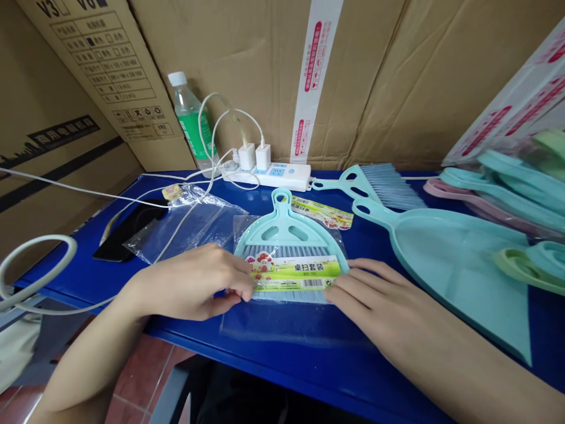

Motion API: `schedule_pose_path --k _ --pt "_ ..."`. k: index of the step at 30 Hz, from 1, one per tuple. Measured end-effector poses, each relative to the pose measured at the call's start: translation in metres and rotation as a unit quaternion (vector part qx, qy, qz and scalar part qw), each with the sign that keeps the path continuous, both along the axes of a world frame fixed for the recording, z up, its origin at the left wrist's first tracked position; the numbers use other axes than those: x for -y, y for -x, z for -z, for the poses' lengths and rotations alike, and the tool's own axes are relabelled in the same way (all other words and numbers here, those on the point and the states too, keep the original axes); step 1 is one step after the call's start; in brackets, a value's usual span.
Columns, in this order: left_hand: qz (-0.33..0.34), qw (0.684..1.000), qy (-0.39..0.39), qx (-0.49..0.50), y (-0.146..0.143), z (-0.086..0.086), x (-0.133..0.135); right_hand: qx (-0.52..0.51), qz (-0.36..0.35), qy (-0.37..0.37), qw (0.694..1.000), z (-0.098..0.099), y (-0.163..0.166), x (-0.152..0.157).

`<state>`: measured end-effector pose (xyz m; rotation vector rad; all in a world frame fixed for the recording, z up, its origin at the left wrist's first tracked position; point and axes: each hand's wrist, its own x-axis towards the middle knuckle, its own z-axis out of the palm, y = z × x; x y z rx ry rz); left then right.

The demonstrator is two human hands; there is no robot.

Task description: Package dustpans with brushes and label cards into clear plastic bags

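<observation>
A light-blue dustpan and brush set (294, 227) lies in a clear plastic bag (282, 330) on the blue table, handle pointing away from me. Across its bristles sits a green and yellow printed label card (298, 272). With thumb and fingers closed, my left hand (203, 282) grips the set and card at their left edge. On the opposite side, my right hand (371, 294) has its fingers curled on the right edge of the card and set; its thumb is hidden. Whether the card is inside or outside the bag, I cannot tell.
A larger loose dustpan (454, 253) and a loose brush (375, 185) lie to the right. Beyond them is a pile of bagged sets (521, 188). Behind stand a power strip (282, 175), a bottle (194, 126) and cardboard boxes (247, 59). White cables (176, 229) cross the left side over an empty bag (189, 218).
</observation>
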<state>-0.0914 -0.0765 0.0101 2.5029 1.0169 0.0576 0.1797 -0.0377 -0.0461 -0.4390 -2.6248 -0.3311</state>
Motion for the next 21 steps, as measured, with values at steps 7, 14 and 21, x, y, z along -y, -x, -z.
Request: schedule_pose_path --k 7,14,21 --pt "-0.002 1.0 0.007 -0.008 0.0004 0.002 -0.001 0.001 -0.007 0.061 0.998 -0.0019 -0.0037 -0.0036" --pt "0.001 1.0 0.011 -0.016 -0.0011 0.0022 -0.0012 -0.016 -0.022 0.107 0.994 -0.0044 -0.0055 -0.0055" --pt "0.006 1.0 0.014 -0.013 -0.0029 0.0016 -0.001 -0.011 -0.033 0.111 0.993 -0.0019 -0.0069 -0.0098"
